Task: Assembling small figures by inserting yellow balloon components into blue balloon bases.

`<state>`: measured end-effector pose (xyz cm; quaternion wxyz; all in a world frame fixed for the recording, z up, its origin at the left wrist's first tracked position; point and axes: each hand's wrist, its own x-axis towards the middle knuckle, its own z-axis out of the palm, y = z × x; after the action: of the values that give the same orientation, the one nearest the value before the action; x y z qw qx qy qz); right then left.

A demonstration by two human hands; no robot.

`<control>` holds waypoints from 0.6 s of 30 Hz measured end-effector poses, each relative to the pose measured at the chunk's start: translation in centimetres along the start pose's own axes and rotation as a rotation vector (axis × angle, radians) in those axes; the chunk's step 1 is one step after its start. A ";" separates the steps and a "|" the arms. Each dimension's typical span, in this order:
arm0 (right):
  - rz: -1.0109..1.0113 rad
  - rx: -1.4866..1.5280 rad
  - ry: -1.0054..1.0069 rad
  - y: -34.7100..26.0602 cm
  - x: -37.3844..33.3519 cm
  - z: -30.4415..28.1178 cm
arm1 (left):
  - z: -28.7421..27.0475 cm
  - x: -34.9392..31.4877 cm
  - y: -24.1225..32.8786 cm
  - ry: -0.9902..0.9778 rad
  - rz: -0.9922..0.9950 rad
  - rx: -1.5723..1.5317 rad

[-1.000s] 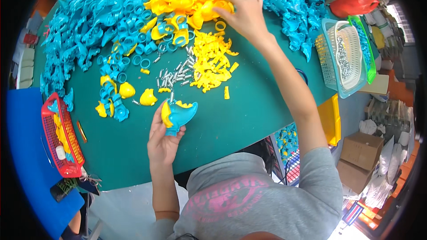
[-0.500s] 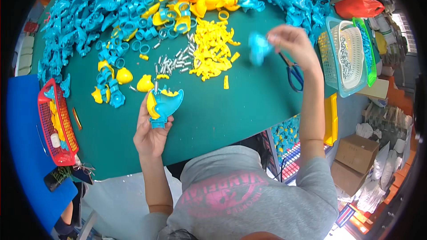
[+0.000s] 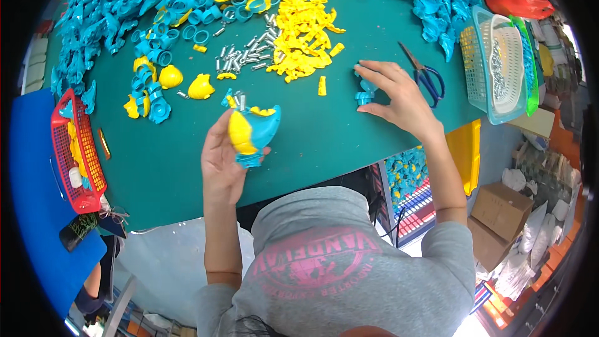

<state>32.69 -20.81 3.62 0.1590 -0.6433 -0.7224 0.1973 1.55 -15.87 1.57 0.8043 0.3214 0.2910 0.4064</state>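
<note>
A blue-and-yellow plastic shell (image 3: 261,128), rounded yellow on one side, its blue tip pointing up and away, stands raised in the left hand (image 3: 222,157); well apart, a smaller blue piece (image 3: 365,95), partly hidden, sits within the right hand's (image 3: 402,98) grasp.

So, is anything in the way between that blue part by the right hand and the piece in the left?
Nothing visible stands between the small blue part by the right hand and the blue-and-yellow piece in the left hand; a yellow strip lies just off the direct line.
</note>
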 end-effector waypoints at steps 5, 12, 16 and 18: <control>-0.136 0.640 0.200 -3.4 0.4 0.7 | 2.3 0.2 -0.9 -0.127 0.108 0.192; -0.348 0.741 0.214 -7.5 1.9 3.2 | 3.0 0.3 -1.0 -0.160 0.093 0.234; -0.385 0.670 0.217 -7.2 2.2 3.3 | 2.7 0.3 -0.9 -0.161 0.086 0.262; -0.380 0.674 0.206 -7.4 2.3 3.3 | 2.7 0.3 -0.9 -0.160 0.112 0.274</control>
<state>24.45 -19.50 4.31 0.4664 -0.4265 -0.7035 0.3250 4.14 -16.76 2.52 0.7498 0.4751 0.2602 0.3801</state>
